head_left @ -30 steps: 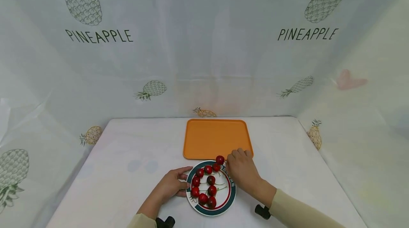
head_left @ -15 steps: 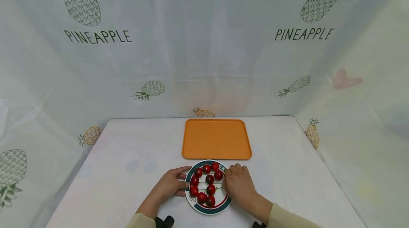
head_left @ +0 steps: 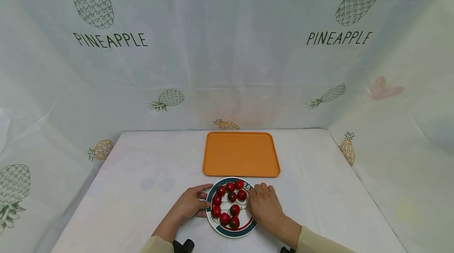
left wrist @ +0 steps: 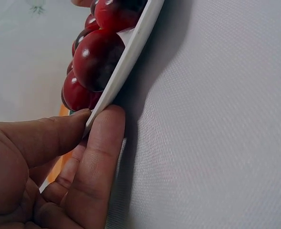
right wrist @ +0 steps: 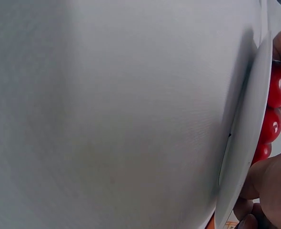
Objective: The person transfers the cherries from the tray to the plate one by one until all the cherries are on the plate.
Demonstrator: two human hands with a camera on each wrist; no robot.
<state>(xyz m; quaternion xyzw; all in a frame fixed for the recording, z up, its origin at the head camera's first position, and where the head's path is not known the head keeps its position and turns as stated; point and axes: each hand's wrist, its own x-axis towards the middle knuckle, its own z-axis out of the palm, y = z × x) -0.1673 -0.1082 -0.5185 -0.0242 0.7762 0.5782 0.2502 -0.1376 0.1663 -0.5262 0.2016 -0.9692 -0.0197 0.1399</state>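
On the white table a round plate (head_left: 236, 233) with a dark green rim bears several red cherries (head_left: 225, 218), some with green stems. My left hand (head_left: 189, 205) grips the plate's left edge; the left wrist view has the thumb (left wrist: 59, 136) over the rim and a finger (left wrist: 97, 157) beneath it. My right hand (head_left: 265, 207) is over the plate's right side with curled fingers. Right at its fingertips sits one cherry (head_left: 242, 195); its stem is hidden by the hand. In the right wrist view the plate's edge (right wrist: 247, 124) hides part of the fingers.
Just behind the plate lies an orange rectangular tray (head_left: 241, 154). A pale curtain (head_left: 227, 56) printed with pineapples hangs at the back and sides of the table (head_left: 142, 205). Black wrist mounts (head_left: 183, 246) show near the sleeves.
My right hand has come down from the tray's front edge to the plate's right side, and the cherry at its fingers has moved onto the plate. My left hand has stayed on the rim.
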